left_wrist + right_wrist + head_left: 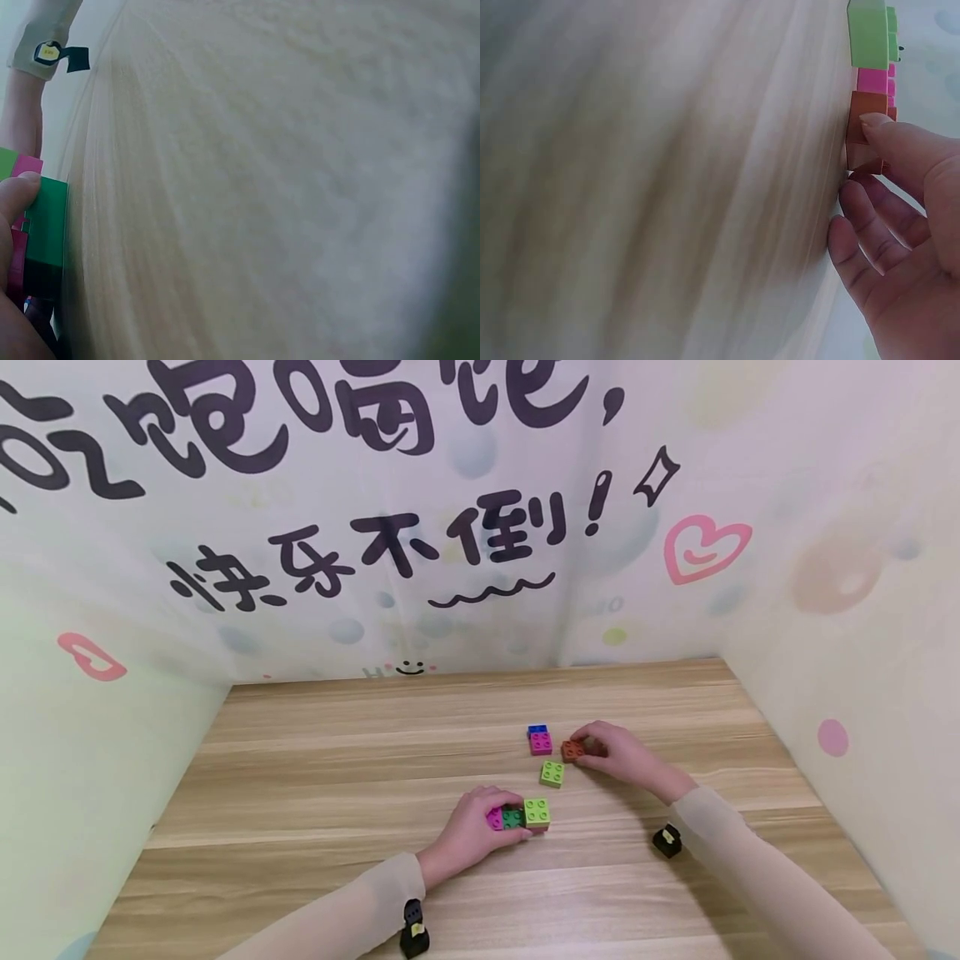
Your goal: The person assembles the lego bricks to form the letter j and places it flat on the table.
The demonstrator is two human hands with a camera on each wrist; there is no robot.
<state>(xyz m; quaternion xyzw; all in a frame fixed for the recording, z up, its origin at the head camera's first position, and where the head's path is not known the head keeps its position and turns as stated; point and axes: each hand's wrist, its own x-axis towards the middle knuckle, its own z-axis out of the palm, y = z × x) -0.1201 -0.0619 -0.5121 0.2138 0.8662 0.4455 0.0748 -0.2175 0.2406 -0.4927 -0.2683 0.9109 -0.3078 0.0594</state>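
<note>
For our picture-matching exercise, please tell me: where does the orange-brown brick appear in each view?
Head: the orange-brown brick is right of centre, lower half, in the fingers of the right hand.
Left wrist: not visible.
Right wrist: upper right, gripped by that hand.
Shared landmark: the wood-grain tabletop, in all three.

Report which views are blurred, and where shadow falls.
Head: fairly sharp, with soft shadow on the tabletop beside the right sleeve; left wrist: tabletop smeared, dark blur along the right edge; right wrist: tabletop blurred at left, brown brick crisper.
</note>
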